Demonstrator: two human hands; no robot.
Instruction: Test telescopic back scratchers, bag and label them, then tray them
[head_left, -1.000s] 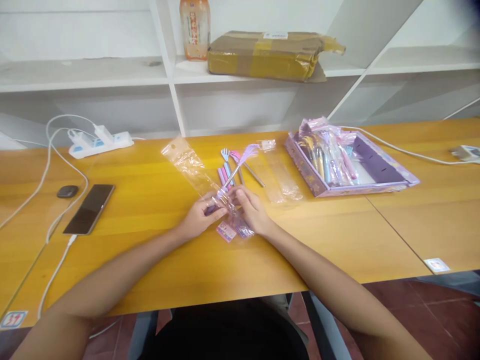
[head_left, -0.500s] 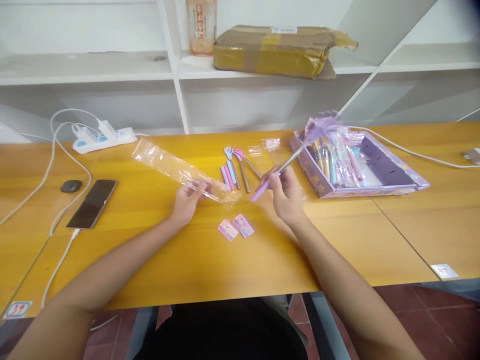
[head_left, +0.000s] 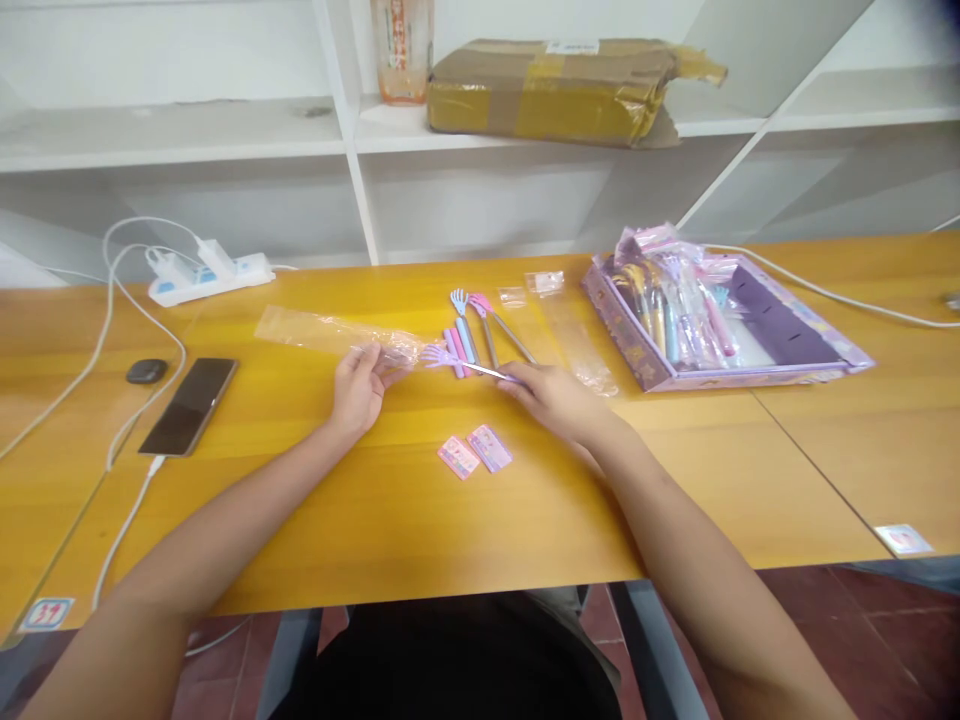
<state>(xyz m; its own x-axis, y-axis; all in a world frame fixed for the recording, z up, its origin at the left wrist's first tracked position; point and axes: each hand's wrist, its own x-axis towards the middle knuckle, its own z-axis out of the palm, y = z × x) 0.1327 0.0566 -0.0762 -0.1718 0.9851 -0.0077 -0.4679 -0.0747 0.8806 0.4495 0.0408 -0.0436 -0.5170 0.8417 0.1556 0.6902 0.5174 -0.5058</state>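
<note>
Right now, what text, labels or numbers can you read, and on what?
"3" plus a second digit, 4 or 9: left sticker on the table.
Orange characters, too blurred: bottle.
White label, too small: taped carton.
Print too small: pink card, purple card.
Marking too blurred: right sticker.

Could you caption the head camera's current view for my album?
Left hand holding a clear plastic bag, right hand holding a slim metal stick with purple claw-shaped head.
</note>
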